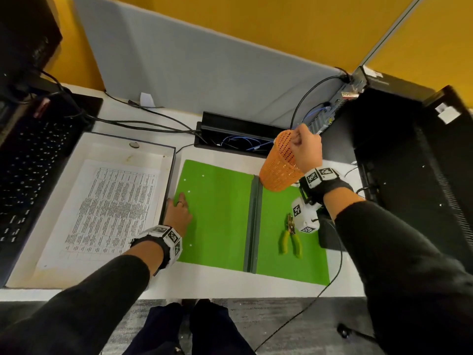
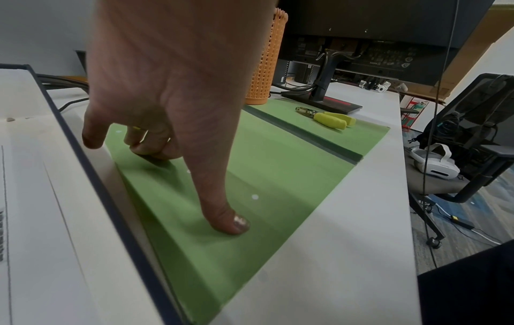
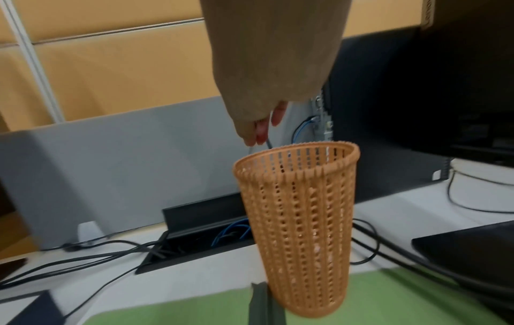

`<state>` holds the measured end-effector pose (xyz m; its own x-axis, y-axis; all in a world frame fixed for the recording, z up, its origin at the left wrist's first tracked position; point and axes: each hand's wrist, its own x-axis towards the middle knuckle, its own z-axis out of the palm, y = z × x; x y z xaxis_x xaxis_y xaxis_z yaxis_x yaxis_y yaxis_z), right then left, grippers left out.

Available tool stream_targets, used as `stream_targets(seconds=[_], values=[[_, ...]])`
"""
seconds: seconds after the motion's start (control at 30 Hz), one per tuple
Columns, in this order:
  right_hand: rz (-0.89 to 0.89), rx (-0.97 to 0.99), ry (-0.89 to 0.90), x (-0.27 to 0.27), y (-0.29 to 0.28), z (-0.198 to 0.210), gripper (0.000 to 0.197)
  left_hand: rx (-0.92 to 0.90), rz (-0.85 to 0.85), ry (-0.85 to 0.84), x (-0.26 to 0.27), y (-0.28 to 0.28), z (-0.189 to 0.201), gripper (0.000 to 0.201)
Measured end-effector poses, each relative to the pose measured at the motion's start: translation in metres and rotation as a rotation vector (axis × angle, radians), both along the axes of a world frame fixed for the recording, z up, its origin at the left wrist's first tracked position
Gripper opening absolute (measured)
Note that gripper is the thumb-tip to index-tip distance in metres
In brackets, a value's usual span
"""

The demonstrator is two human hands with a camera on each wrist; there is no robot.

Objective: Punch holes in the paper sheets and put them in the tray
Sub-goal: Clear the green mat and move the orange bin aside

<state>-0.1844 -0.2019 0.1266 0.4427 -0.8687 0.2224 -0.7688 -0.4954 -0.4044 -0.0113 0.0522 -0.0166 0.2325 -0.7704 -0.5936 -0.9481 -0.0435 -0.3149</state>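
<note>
The left hand [image 1: 179, 213] rests spread on the green folder [image 1: 217, 213] beside the tray [image 1: 169, 180] — the right hand [image 1: 305, 149] grips a tilted orange mesh cup [image 1: 280, 165]; hole punch [image 1: 291, 237] lies idle.

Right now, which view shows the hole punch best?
The left wrist view: the punch lies unobstructed on the green folder, metal head and yellow-green handles both clear. The head view shows it from above, its head partly hidden behind the right wrist's camera. The right wrist view misses it entirely.
</note>
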Motion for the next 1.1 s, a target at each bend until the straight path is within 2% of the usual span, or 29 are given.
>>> stream_targets(seconds=[0.07,0.37,0.57,0.63,0.67,0.73,0.83,0.97,1.1], values=[[-0.056,0.031,0.032,-0.005,-0.011,0.002,0.021,-0.001,0.0,-0.006,-0.001,-0.001,0.001,0.063],[-0.133,0.148,0.2,-0.013,-0.028,-0.009,0.018,-0.003,-0.02,-0.012,0.001,0.001,0.002,0.065],[-0.132,0.129,0.308,-0.016,-0.024,-0.007,0.023,-0.009,-0.035,0.018,0.002,0.001,0.004,0.066],[-0.125,0.11,0.299,-0.018,-0.025,-0.006,0.018,-0.023,-0.04,0.028,0.004,0.001,0.004,0.068],[-0.126,0.104,0.283,-0.019,-0.027,-0.006,0.013,-0.026,-0.042,0.032,0.005,0.002,0.004,0.074],[-0.146,0.095,0.242,-0.021,-0.029,-0.007,0.007,-0.018,-0.042,0.037,0.008,0.003,0.002,0.1],[-0.166,0.044,0.188,-0.022,-0.031,-0.007,0.015,-0.031,-0.016,0.06,0.012,0.006,0.0,0.128],[-0.107,-0.016,0.12,-0.016,-0.031,-0.004,0.017,-0.033,0.009,0.121,0.012,0.009,0.003,0.134],[0.038,-0.1,-0.018,0.005,-0.022,0.001,0.011,-0.025,0.026,0.152,0.008,0.01,0.005,0.135]])
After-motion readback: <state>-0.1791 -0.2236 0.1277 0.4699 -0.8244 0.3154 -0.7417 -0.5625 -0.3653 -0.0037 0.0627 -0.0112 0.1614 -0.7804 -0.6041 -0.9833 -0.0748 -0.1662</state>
